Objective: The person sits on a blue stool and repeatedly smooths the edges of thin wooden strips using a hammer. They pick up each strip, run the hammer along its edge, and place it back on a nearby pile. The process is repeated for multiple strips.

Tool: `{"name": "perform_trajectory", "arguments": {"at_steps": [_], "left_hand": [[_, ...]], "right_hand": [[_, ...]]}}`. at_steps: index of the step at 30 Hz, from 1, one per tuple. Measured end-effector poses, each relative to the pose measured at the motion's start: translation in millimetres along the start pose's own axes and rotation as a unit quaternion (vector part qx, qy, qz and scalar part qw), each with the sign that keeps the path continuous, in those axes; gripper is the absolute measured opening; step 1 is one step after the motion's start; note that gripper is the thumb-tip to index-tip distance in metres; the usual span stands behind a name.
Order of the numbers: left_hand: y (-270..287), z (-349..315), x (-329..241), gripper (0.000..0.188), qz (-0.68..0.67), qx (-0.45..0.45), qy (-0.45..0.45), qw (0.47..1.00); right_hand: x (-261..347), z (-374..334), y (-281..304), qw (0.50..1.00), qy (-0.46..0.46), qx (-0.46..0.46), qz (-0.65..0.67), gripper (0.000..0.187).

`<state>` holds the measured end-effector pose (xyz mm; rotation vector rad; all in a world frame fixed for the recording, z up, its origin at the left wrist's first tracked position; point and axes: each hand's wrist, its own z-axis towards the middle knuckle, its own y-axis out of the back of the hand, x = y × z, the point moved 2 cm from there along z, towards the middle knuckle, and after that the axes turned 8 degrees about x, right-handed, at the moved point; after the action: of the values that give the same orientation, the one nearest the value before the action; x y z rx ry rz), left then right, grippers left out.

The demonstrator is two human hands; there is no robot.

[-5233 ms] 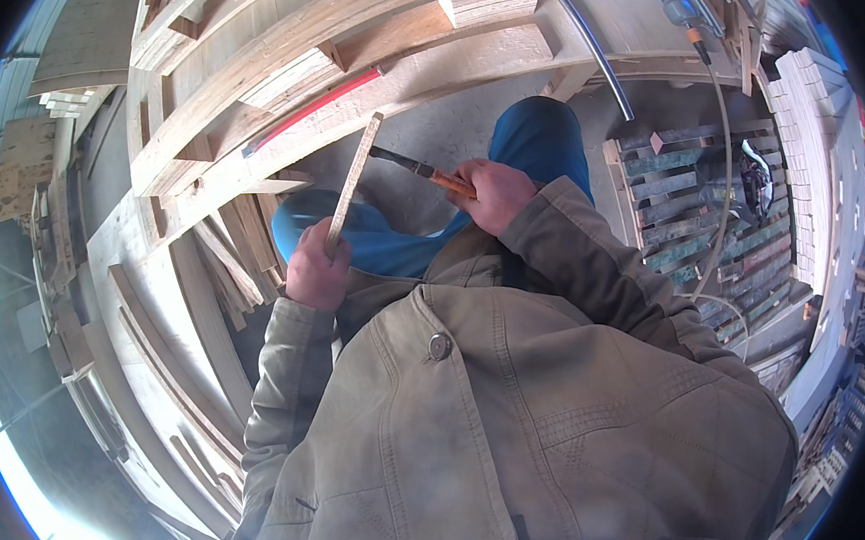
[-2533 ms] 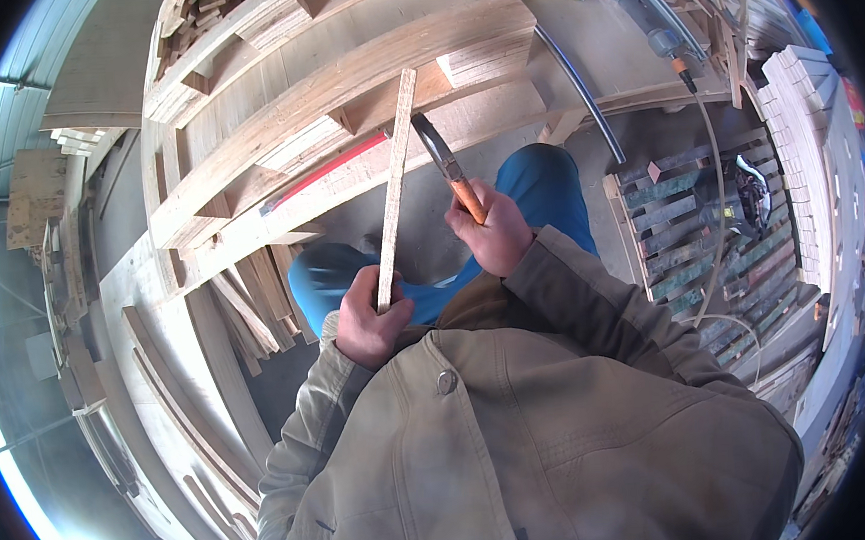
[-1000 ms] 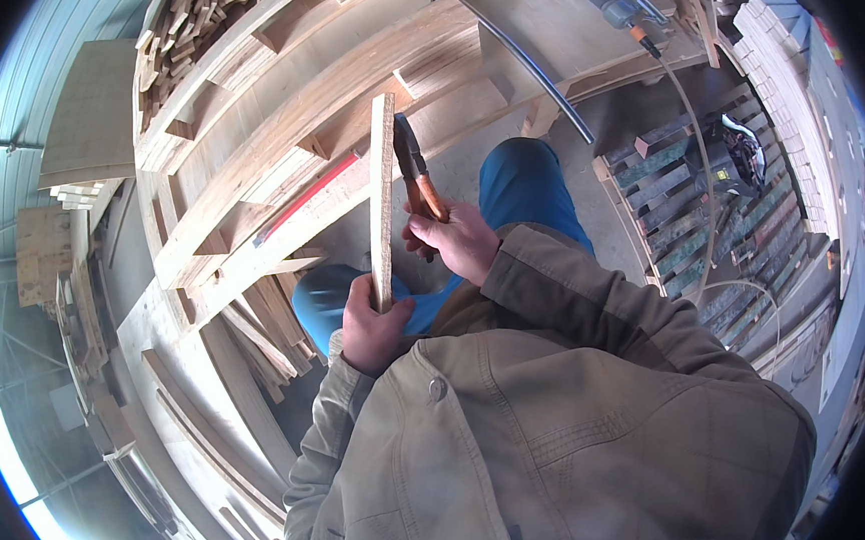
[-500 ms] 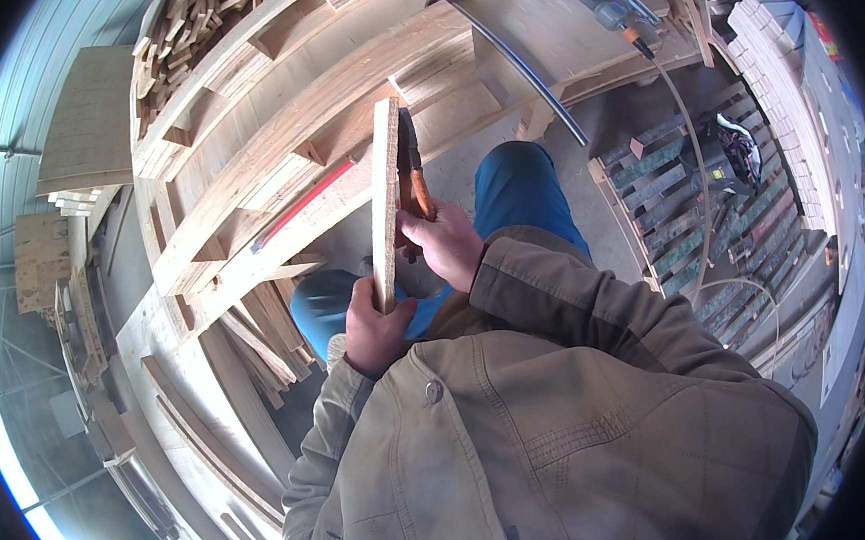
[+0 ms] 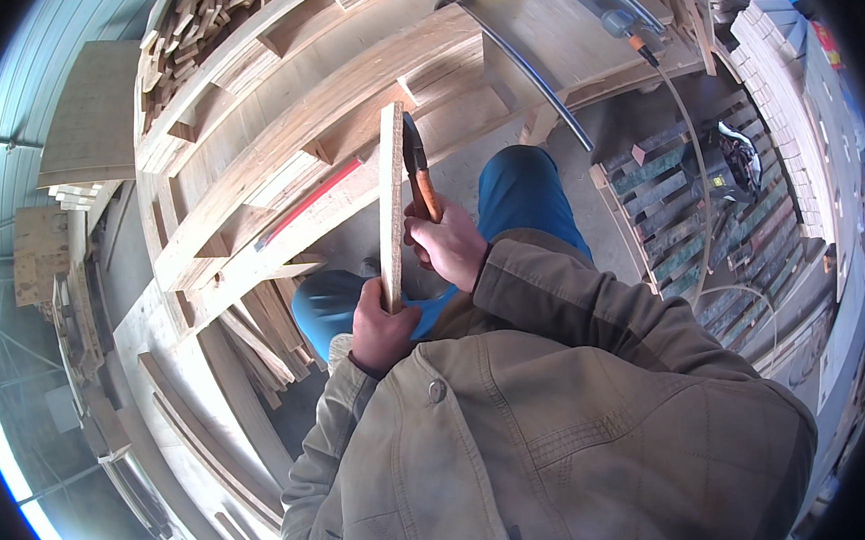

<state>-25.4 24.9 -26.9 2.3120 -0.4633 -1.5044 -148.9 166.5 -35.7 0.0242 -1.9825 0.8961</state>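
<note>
Upright in front of me stands a narrow wooden board (image 5: 393, 203), its lower end gripped by my left hand (image 5: 384, 326), with the thumb across it. My right hand (image 5: 450, 243) is closed around the orange grip of a hand tool (image 5: 424, 192) with a dark metal head. The tool lies along the right side of the board, its head near the board's upper end. The board's edge hides part of the head, so its exact kind is unclear.
A long wooden frame (image 5: 340, 91) lies ahead on the workbench, with a red strip (image 5: 310, 204) along its near side. A metal tube (image 5: 535, 80) sticks out past the bench. Rightward are a slatted pallet (image 5: 676, 238) and a hose (image 5: 697, 151). Wood offcuts (image 5: 197, 36) pile at far left.
My right hand and the orange-gripped tool have shifted slightly right, and the tool's head now shows a little more beside the board. My left hand keeps its grip on the board's lower end.
</note>
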Motion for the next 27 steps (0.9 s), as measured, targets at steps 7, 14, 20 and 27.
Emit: {"name": "perform_trajectory", "arguments": {"at_steps": [7,14,20,27], "left_hand": [[12.3,-8.2,3.5,0.044,-0.218,0.056,0.026,0.974],[14.3,-9.8,0.2,0.049,-0.232,0.059,0.011,0.971],[17.4,-13.6,-0.7,0.048,-0.256,0.048,0.002,0.965],[24.0,-15.6,2.1,0.049,-0.273,0.014,-0.011,0.962]], "right_hand": [[-1.6,-7.9,34.4,0.925,0.125,-0.019,-0.359,0.016],[-17.6,-13.9,41.6,0.945,0.093,0.008,-0.313,0.016],[-12.0,-14.3,48.7,0.957,0.054,0.01,-0.286,0.019],[6.6,-16.7,53.9,0.845,0.129,-0.022,-0.519,0.023]]}}
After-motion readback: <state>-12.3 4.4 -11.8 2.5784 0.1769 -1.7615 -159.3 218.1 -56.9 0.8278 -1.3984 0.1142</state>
